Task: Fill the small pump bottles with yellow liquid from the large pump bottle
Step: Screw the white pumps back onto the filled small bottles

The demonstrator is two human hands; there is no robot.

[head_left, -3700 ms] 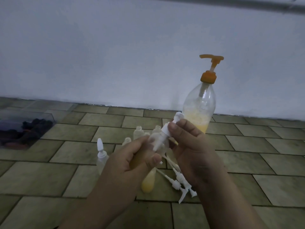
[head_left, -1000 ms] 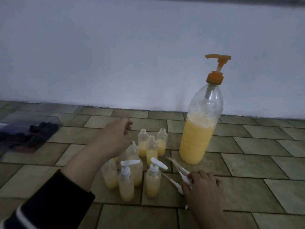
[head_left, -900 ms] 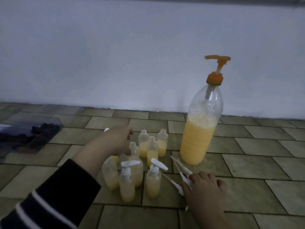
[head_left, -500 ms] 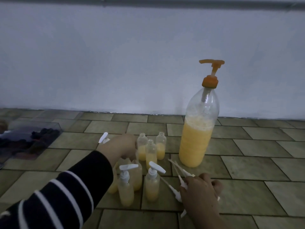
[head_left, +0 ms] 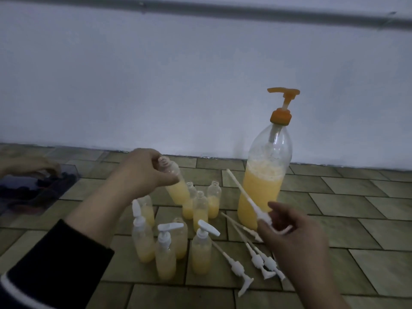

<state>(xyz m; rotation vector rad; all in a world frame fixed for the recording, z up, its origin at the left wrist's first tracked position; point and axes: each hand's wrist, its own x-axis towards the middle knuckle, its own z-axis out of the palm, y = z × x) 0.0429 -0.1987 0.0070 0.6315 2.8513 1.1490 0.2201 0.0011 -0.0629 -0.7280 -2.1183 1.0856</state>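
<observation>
The left hand (head_left: pixel 142 172) grips an uncapped small bottle (head_left: pixel 176 186) near its neck, fingers and thumb curled round it, and holds it tilted in the air above the cluster of small bottles on the tiled floor (head_left: pixel 334 253); the bottle is part full of yellow liquid. The right hand (head_left: pixel 292 237), nearer and to the right, pinches a white pump head (head_left: pixel 263 216) between thumb and fingers, its long dip tube (head_left: pixel 238 186) slanting up and to the left toward the held bottle, the tip well short of the bottle's mouth. Below the left hand, three open small bottles (head_left: pixel 200 206) stand close together, each holding some yellow liquid. Nearer stand three small bottles with white pumps fitted (head_left: pixel 163 248), with more bottles partly hidden among them. Loose white pumps (head_left: pixel 256 259) lie on the floor just right of that near group, under the right hand. The large pump bottle (head_left: pixel 265 184), clear with an orange pump, stands upright to the far right of the small bottles, about half full of yellow liquid, close to the wall (head_left: pixel 156 85). At far left sits a dark clear box (head_left: pixel 33 190), and another person's hand (head_left: pixel 29 166) rests at it.
</observation>
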